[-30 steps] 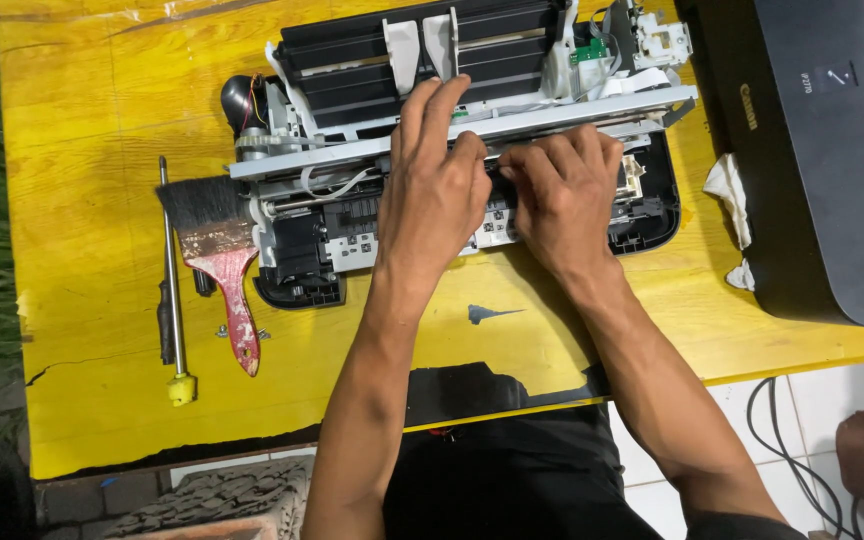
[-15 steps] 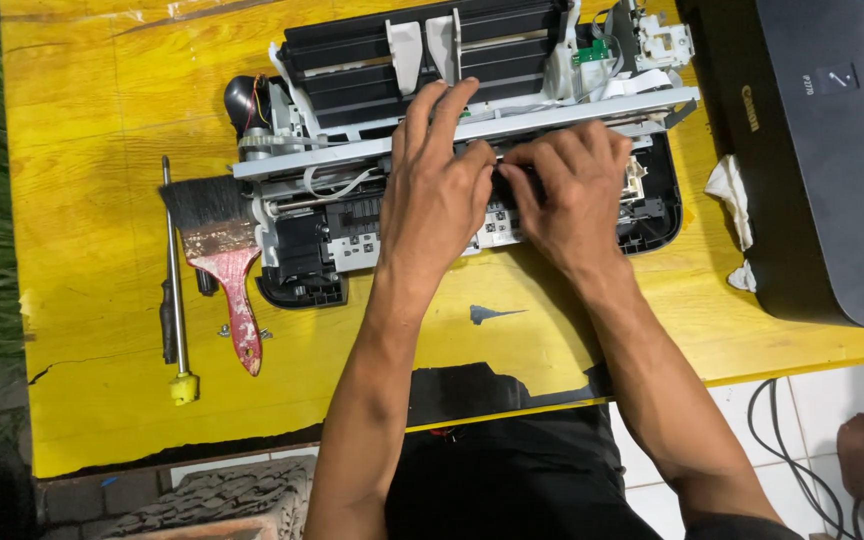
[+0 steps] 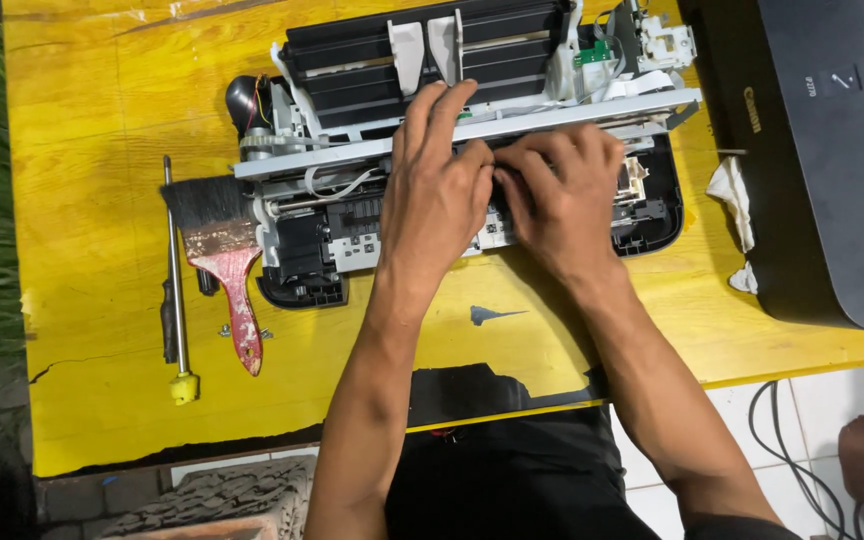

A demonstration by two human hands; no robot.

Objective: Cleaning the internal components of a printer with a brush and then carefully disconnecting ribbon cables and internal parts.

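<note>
At centre frame, on a yellow table point(image 3: 102, 120), an opened printer point(image 3: 352, 150) lies stripped of its cover, and a person's two hands work side by side on its inner mechanism. Left hand point(image 3: 442, 190) lies flat with fingers stretched up over the grey metal rail point(image 3: 572, 118); right hand point(image 3: 567, 195) is curled, fingertips pressing down into the black part just below that rail, though whether it pinches anything cannot be told. Exposed plastic, thin white cables and a small green circuit board point(image 3: 592, 52) look fragile; the rail and black base seem the stiffer places to grip. Left of centre lie a worn paintbrush point(image 3: 222, 250) and a long screwdriver point(image 3: 174, 290). At right sit a black printer cover point(image 3: 832, 150) and a crumpled white cloth point(image 3: 732, 195).
</note>
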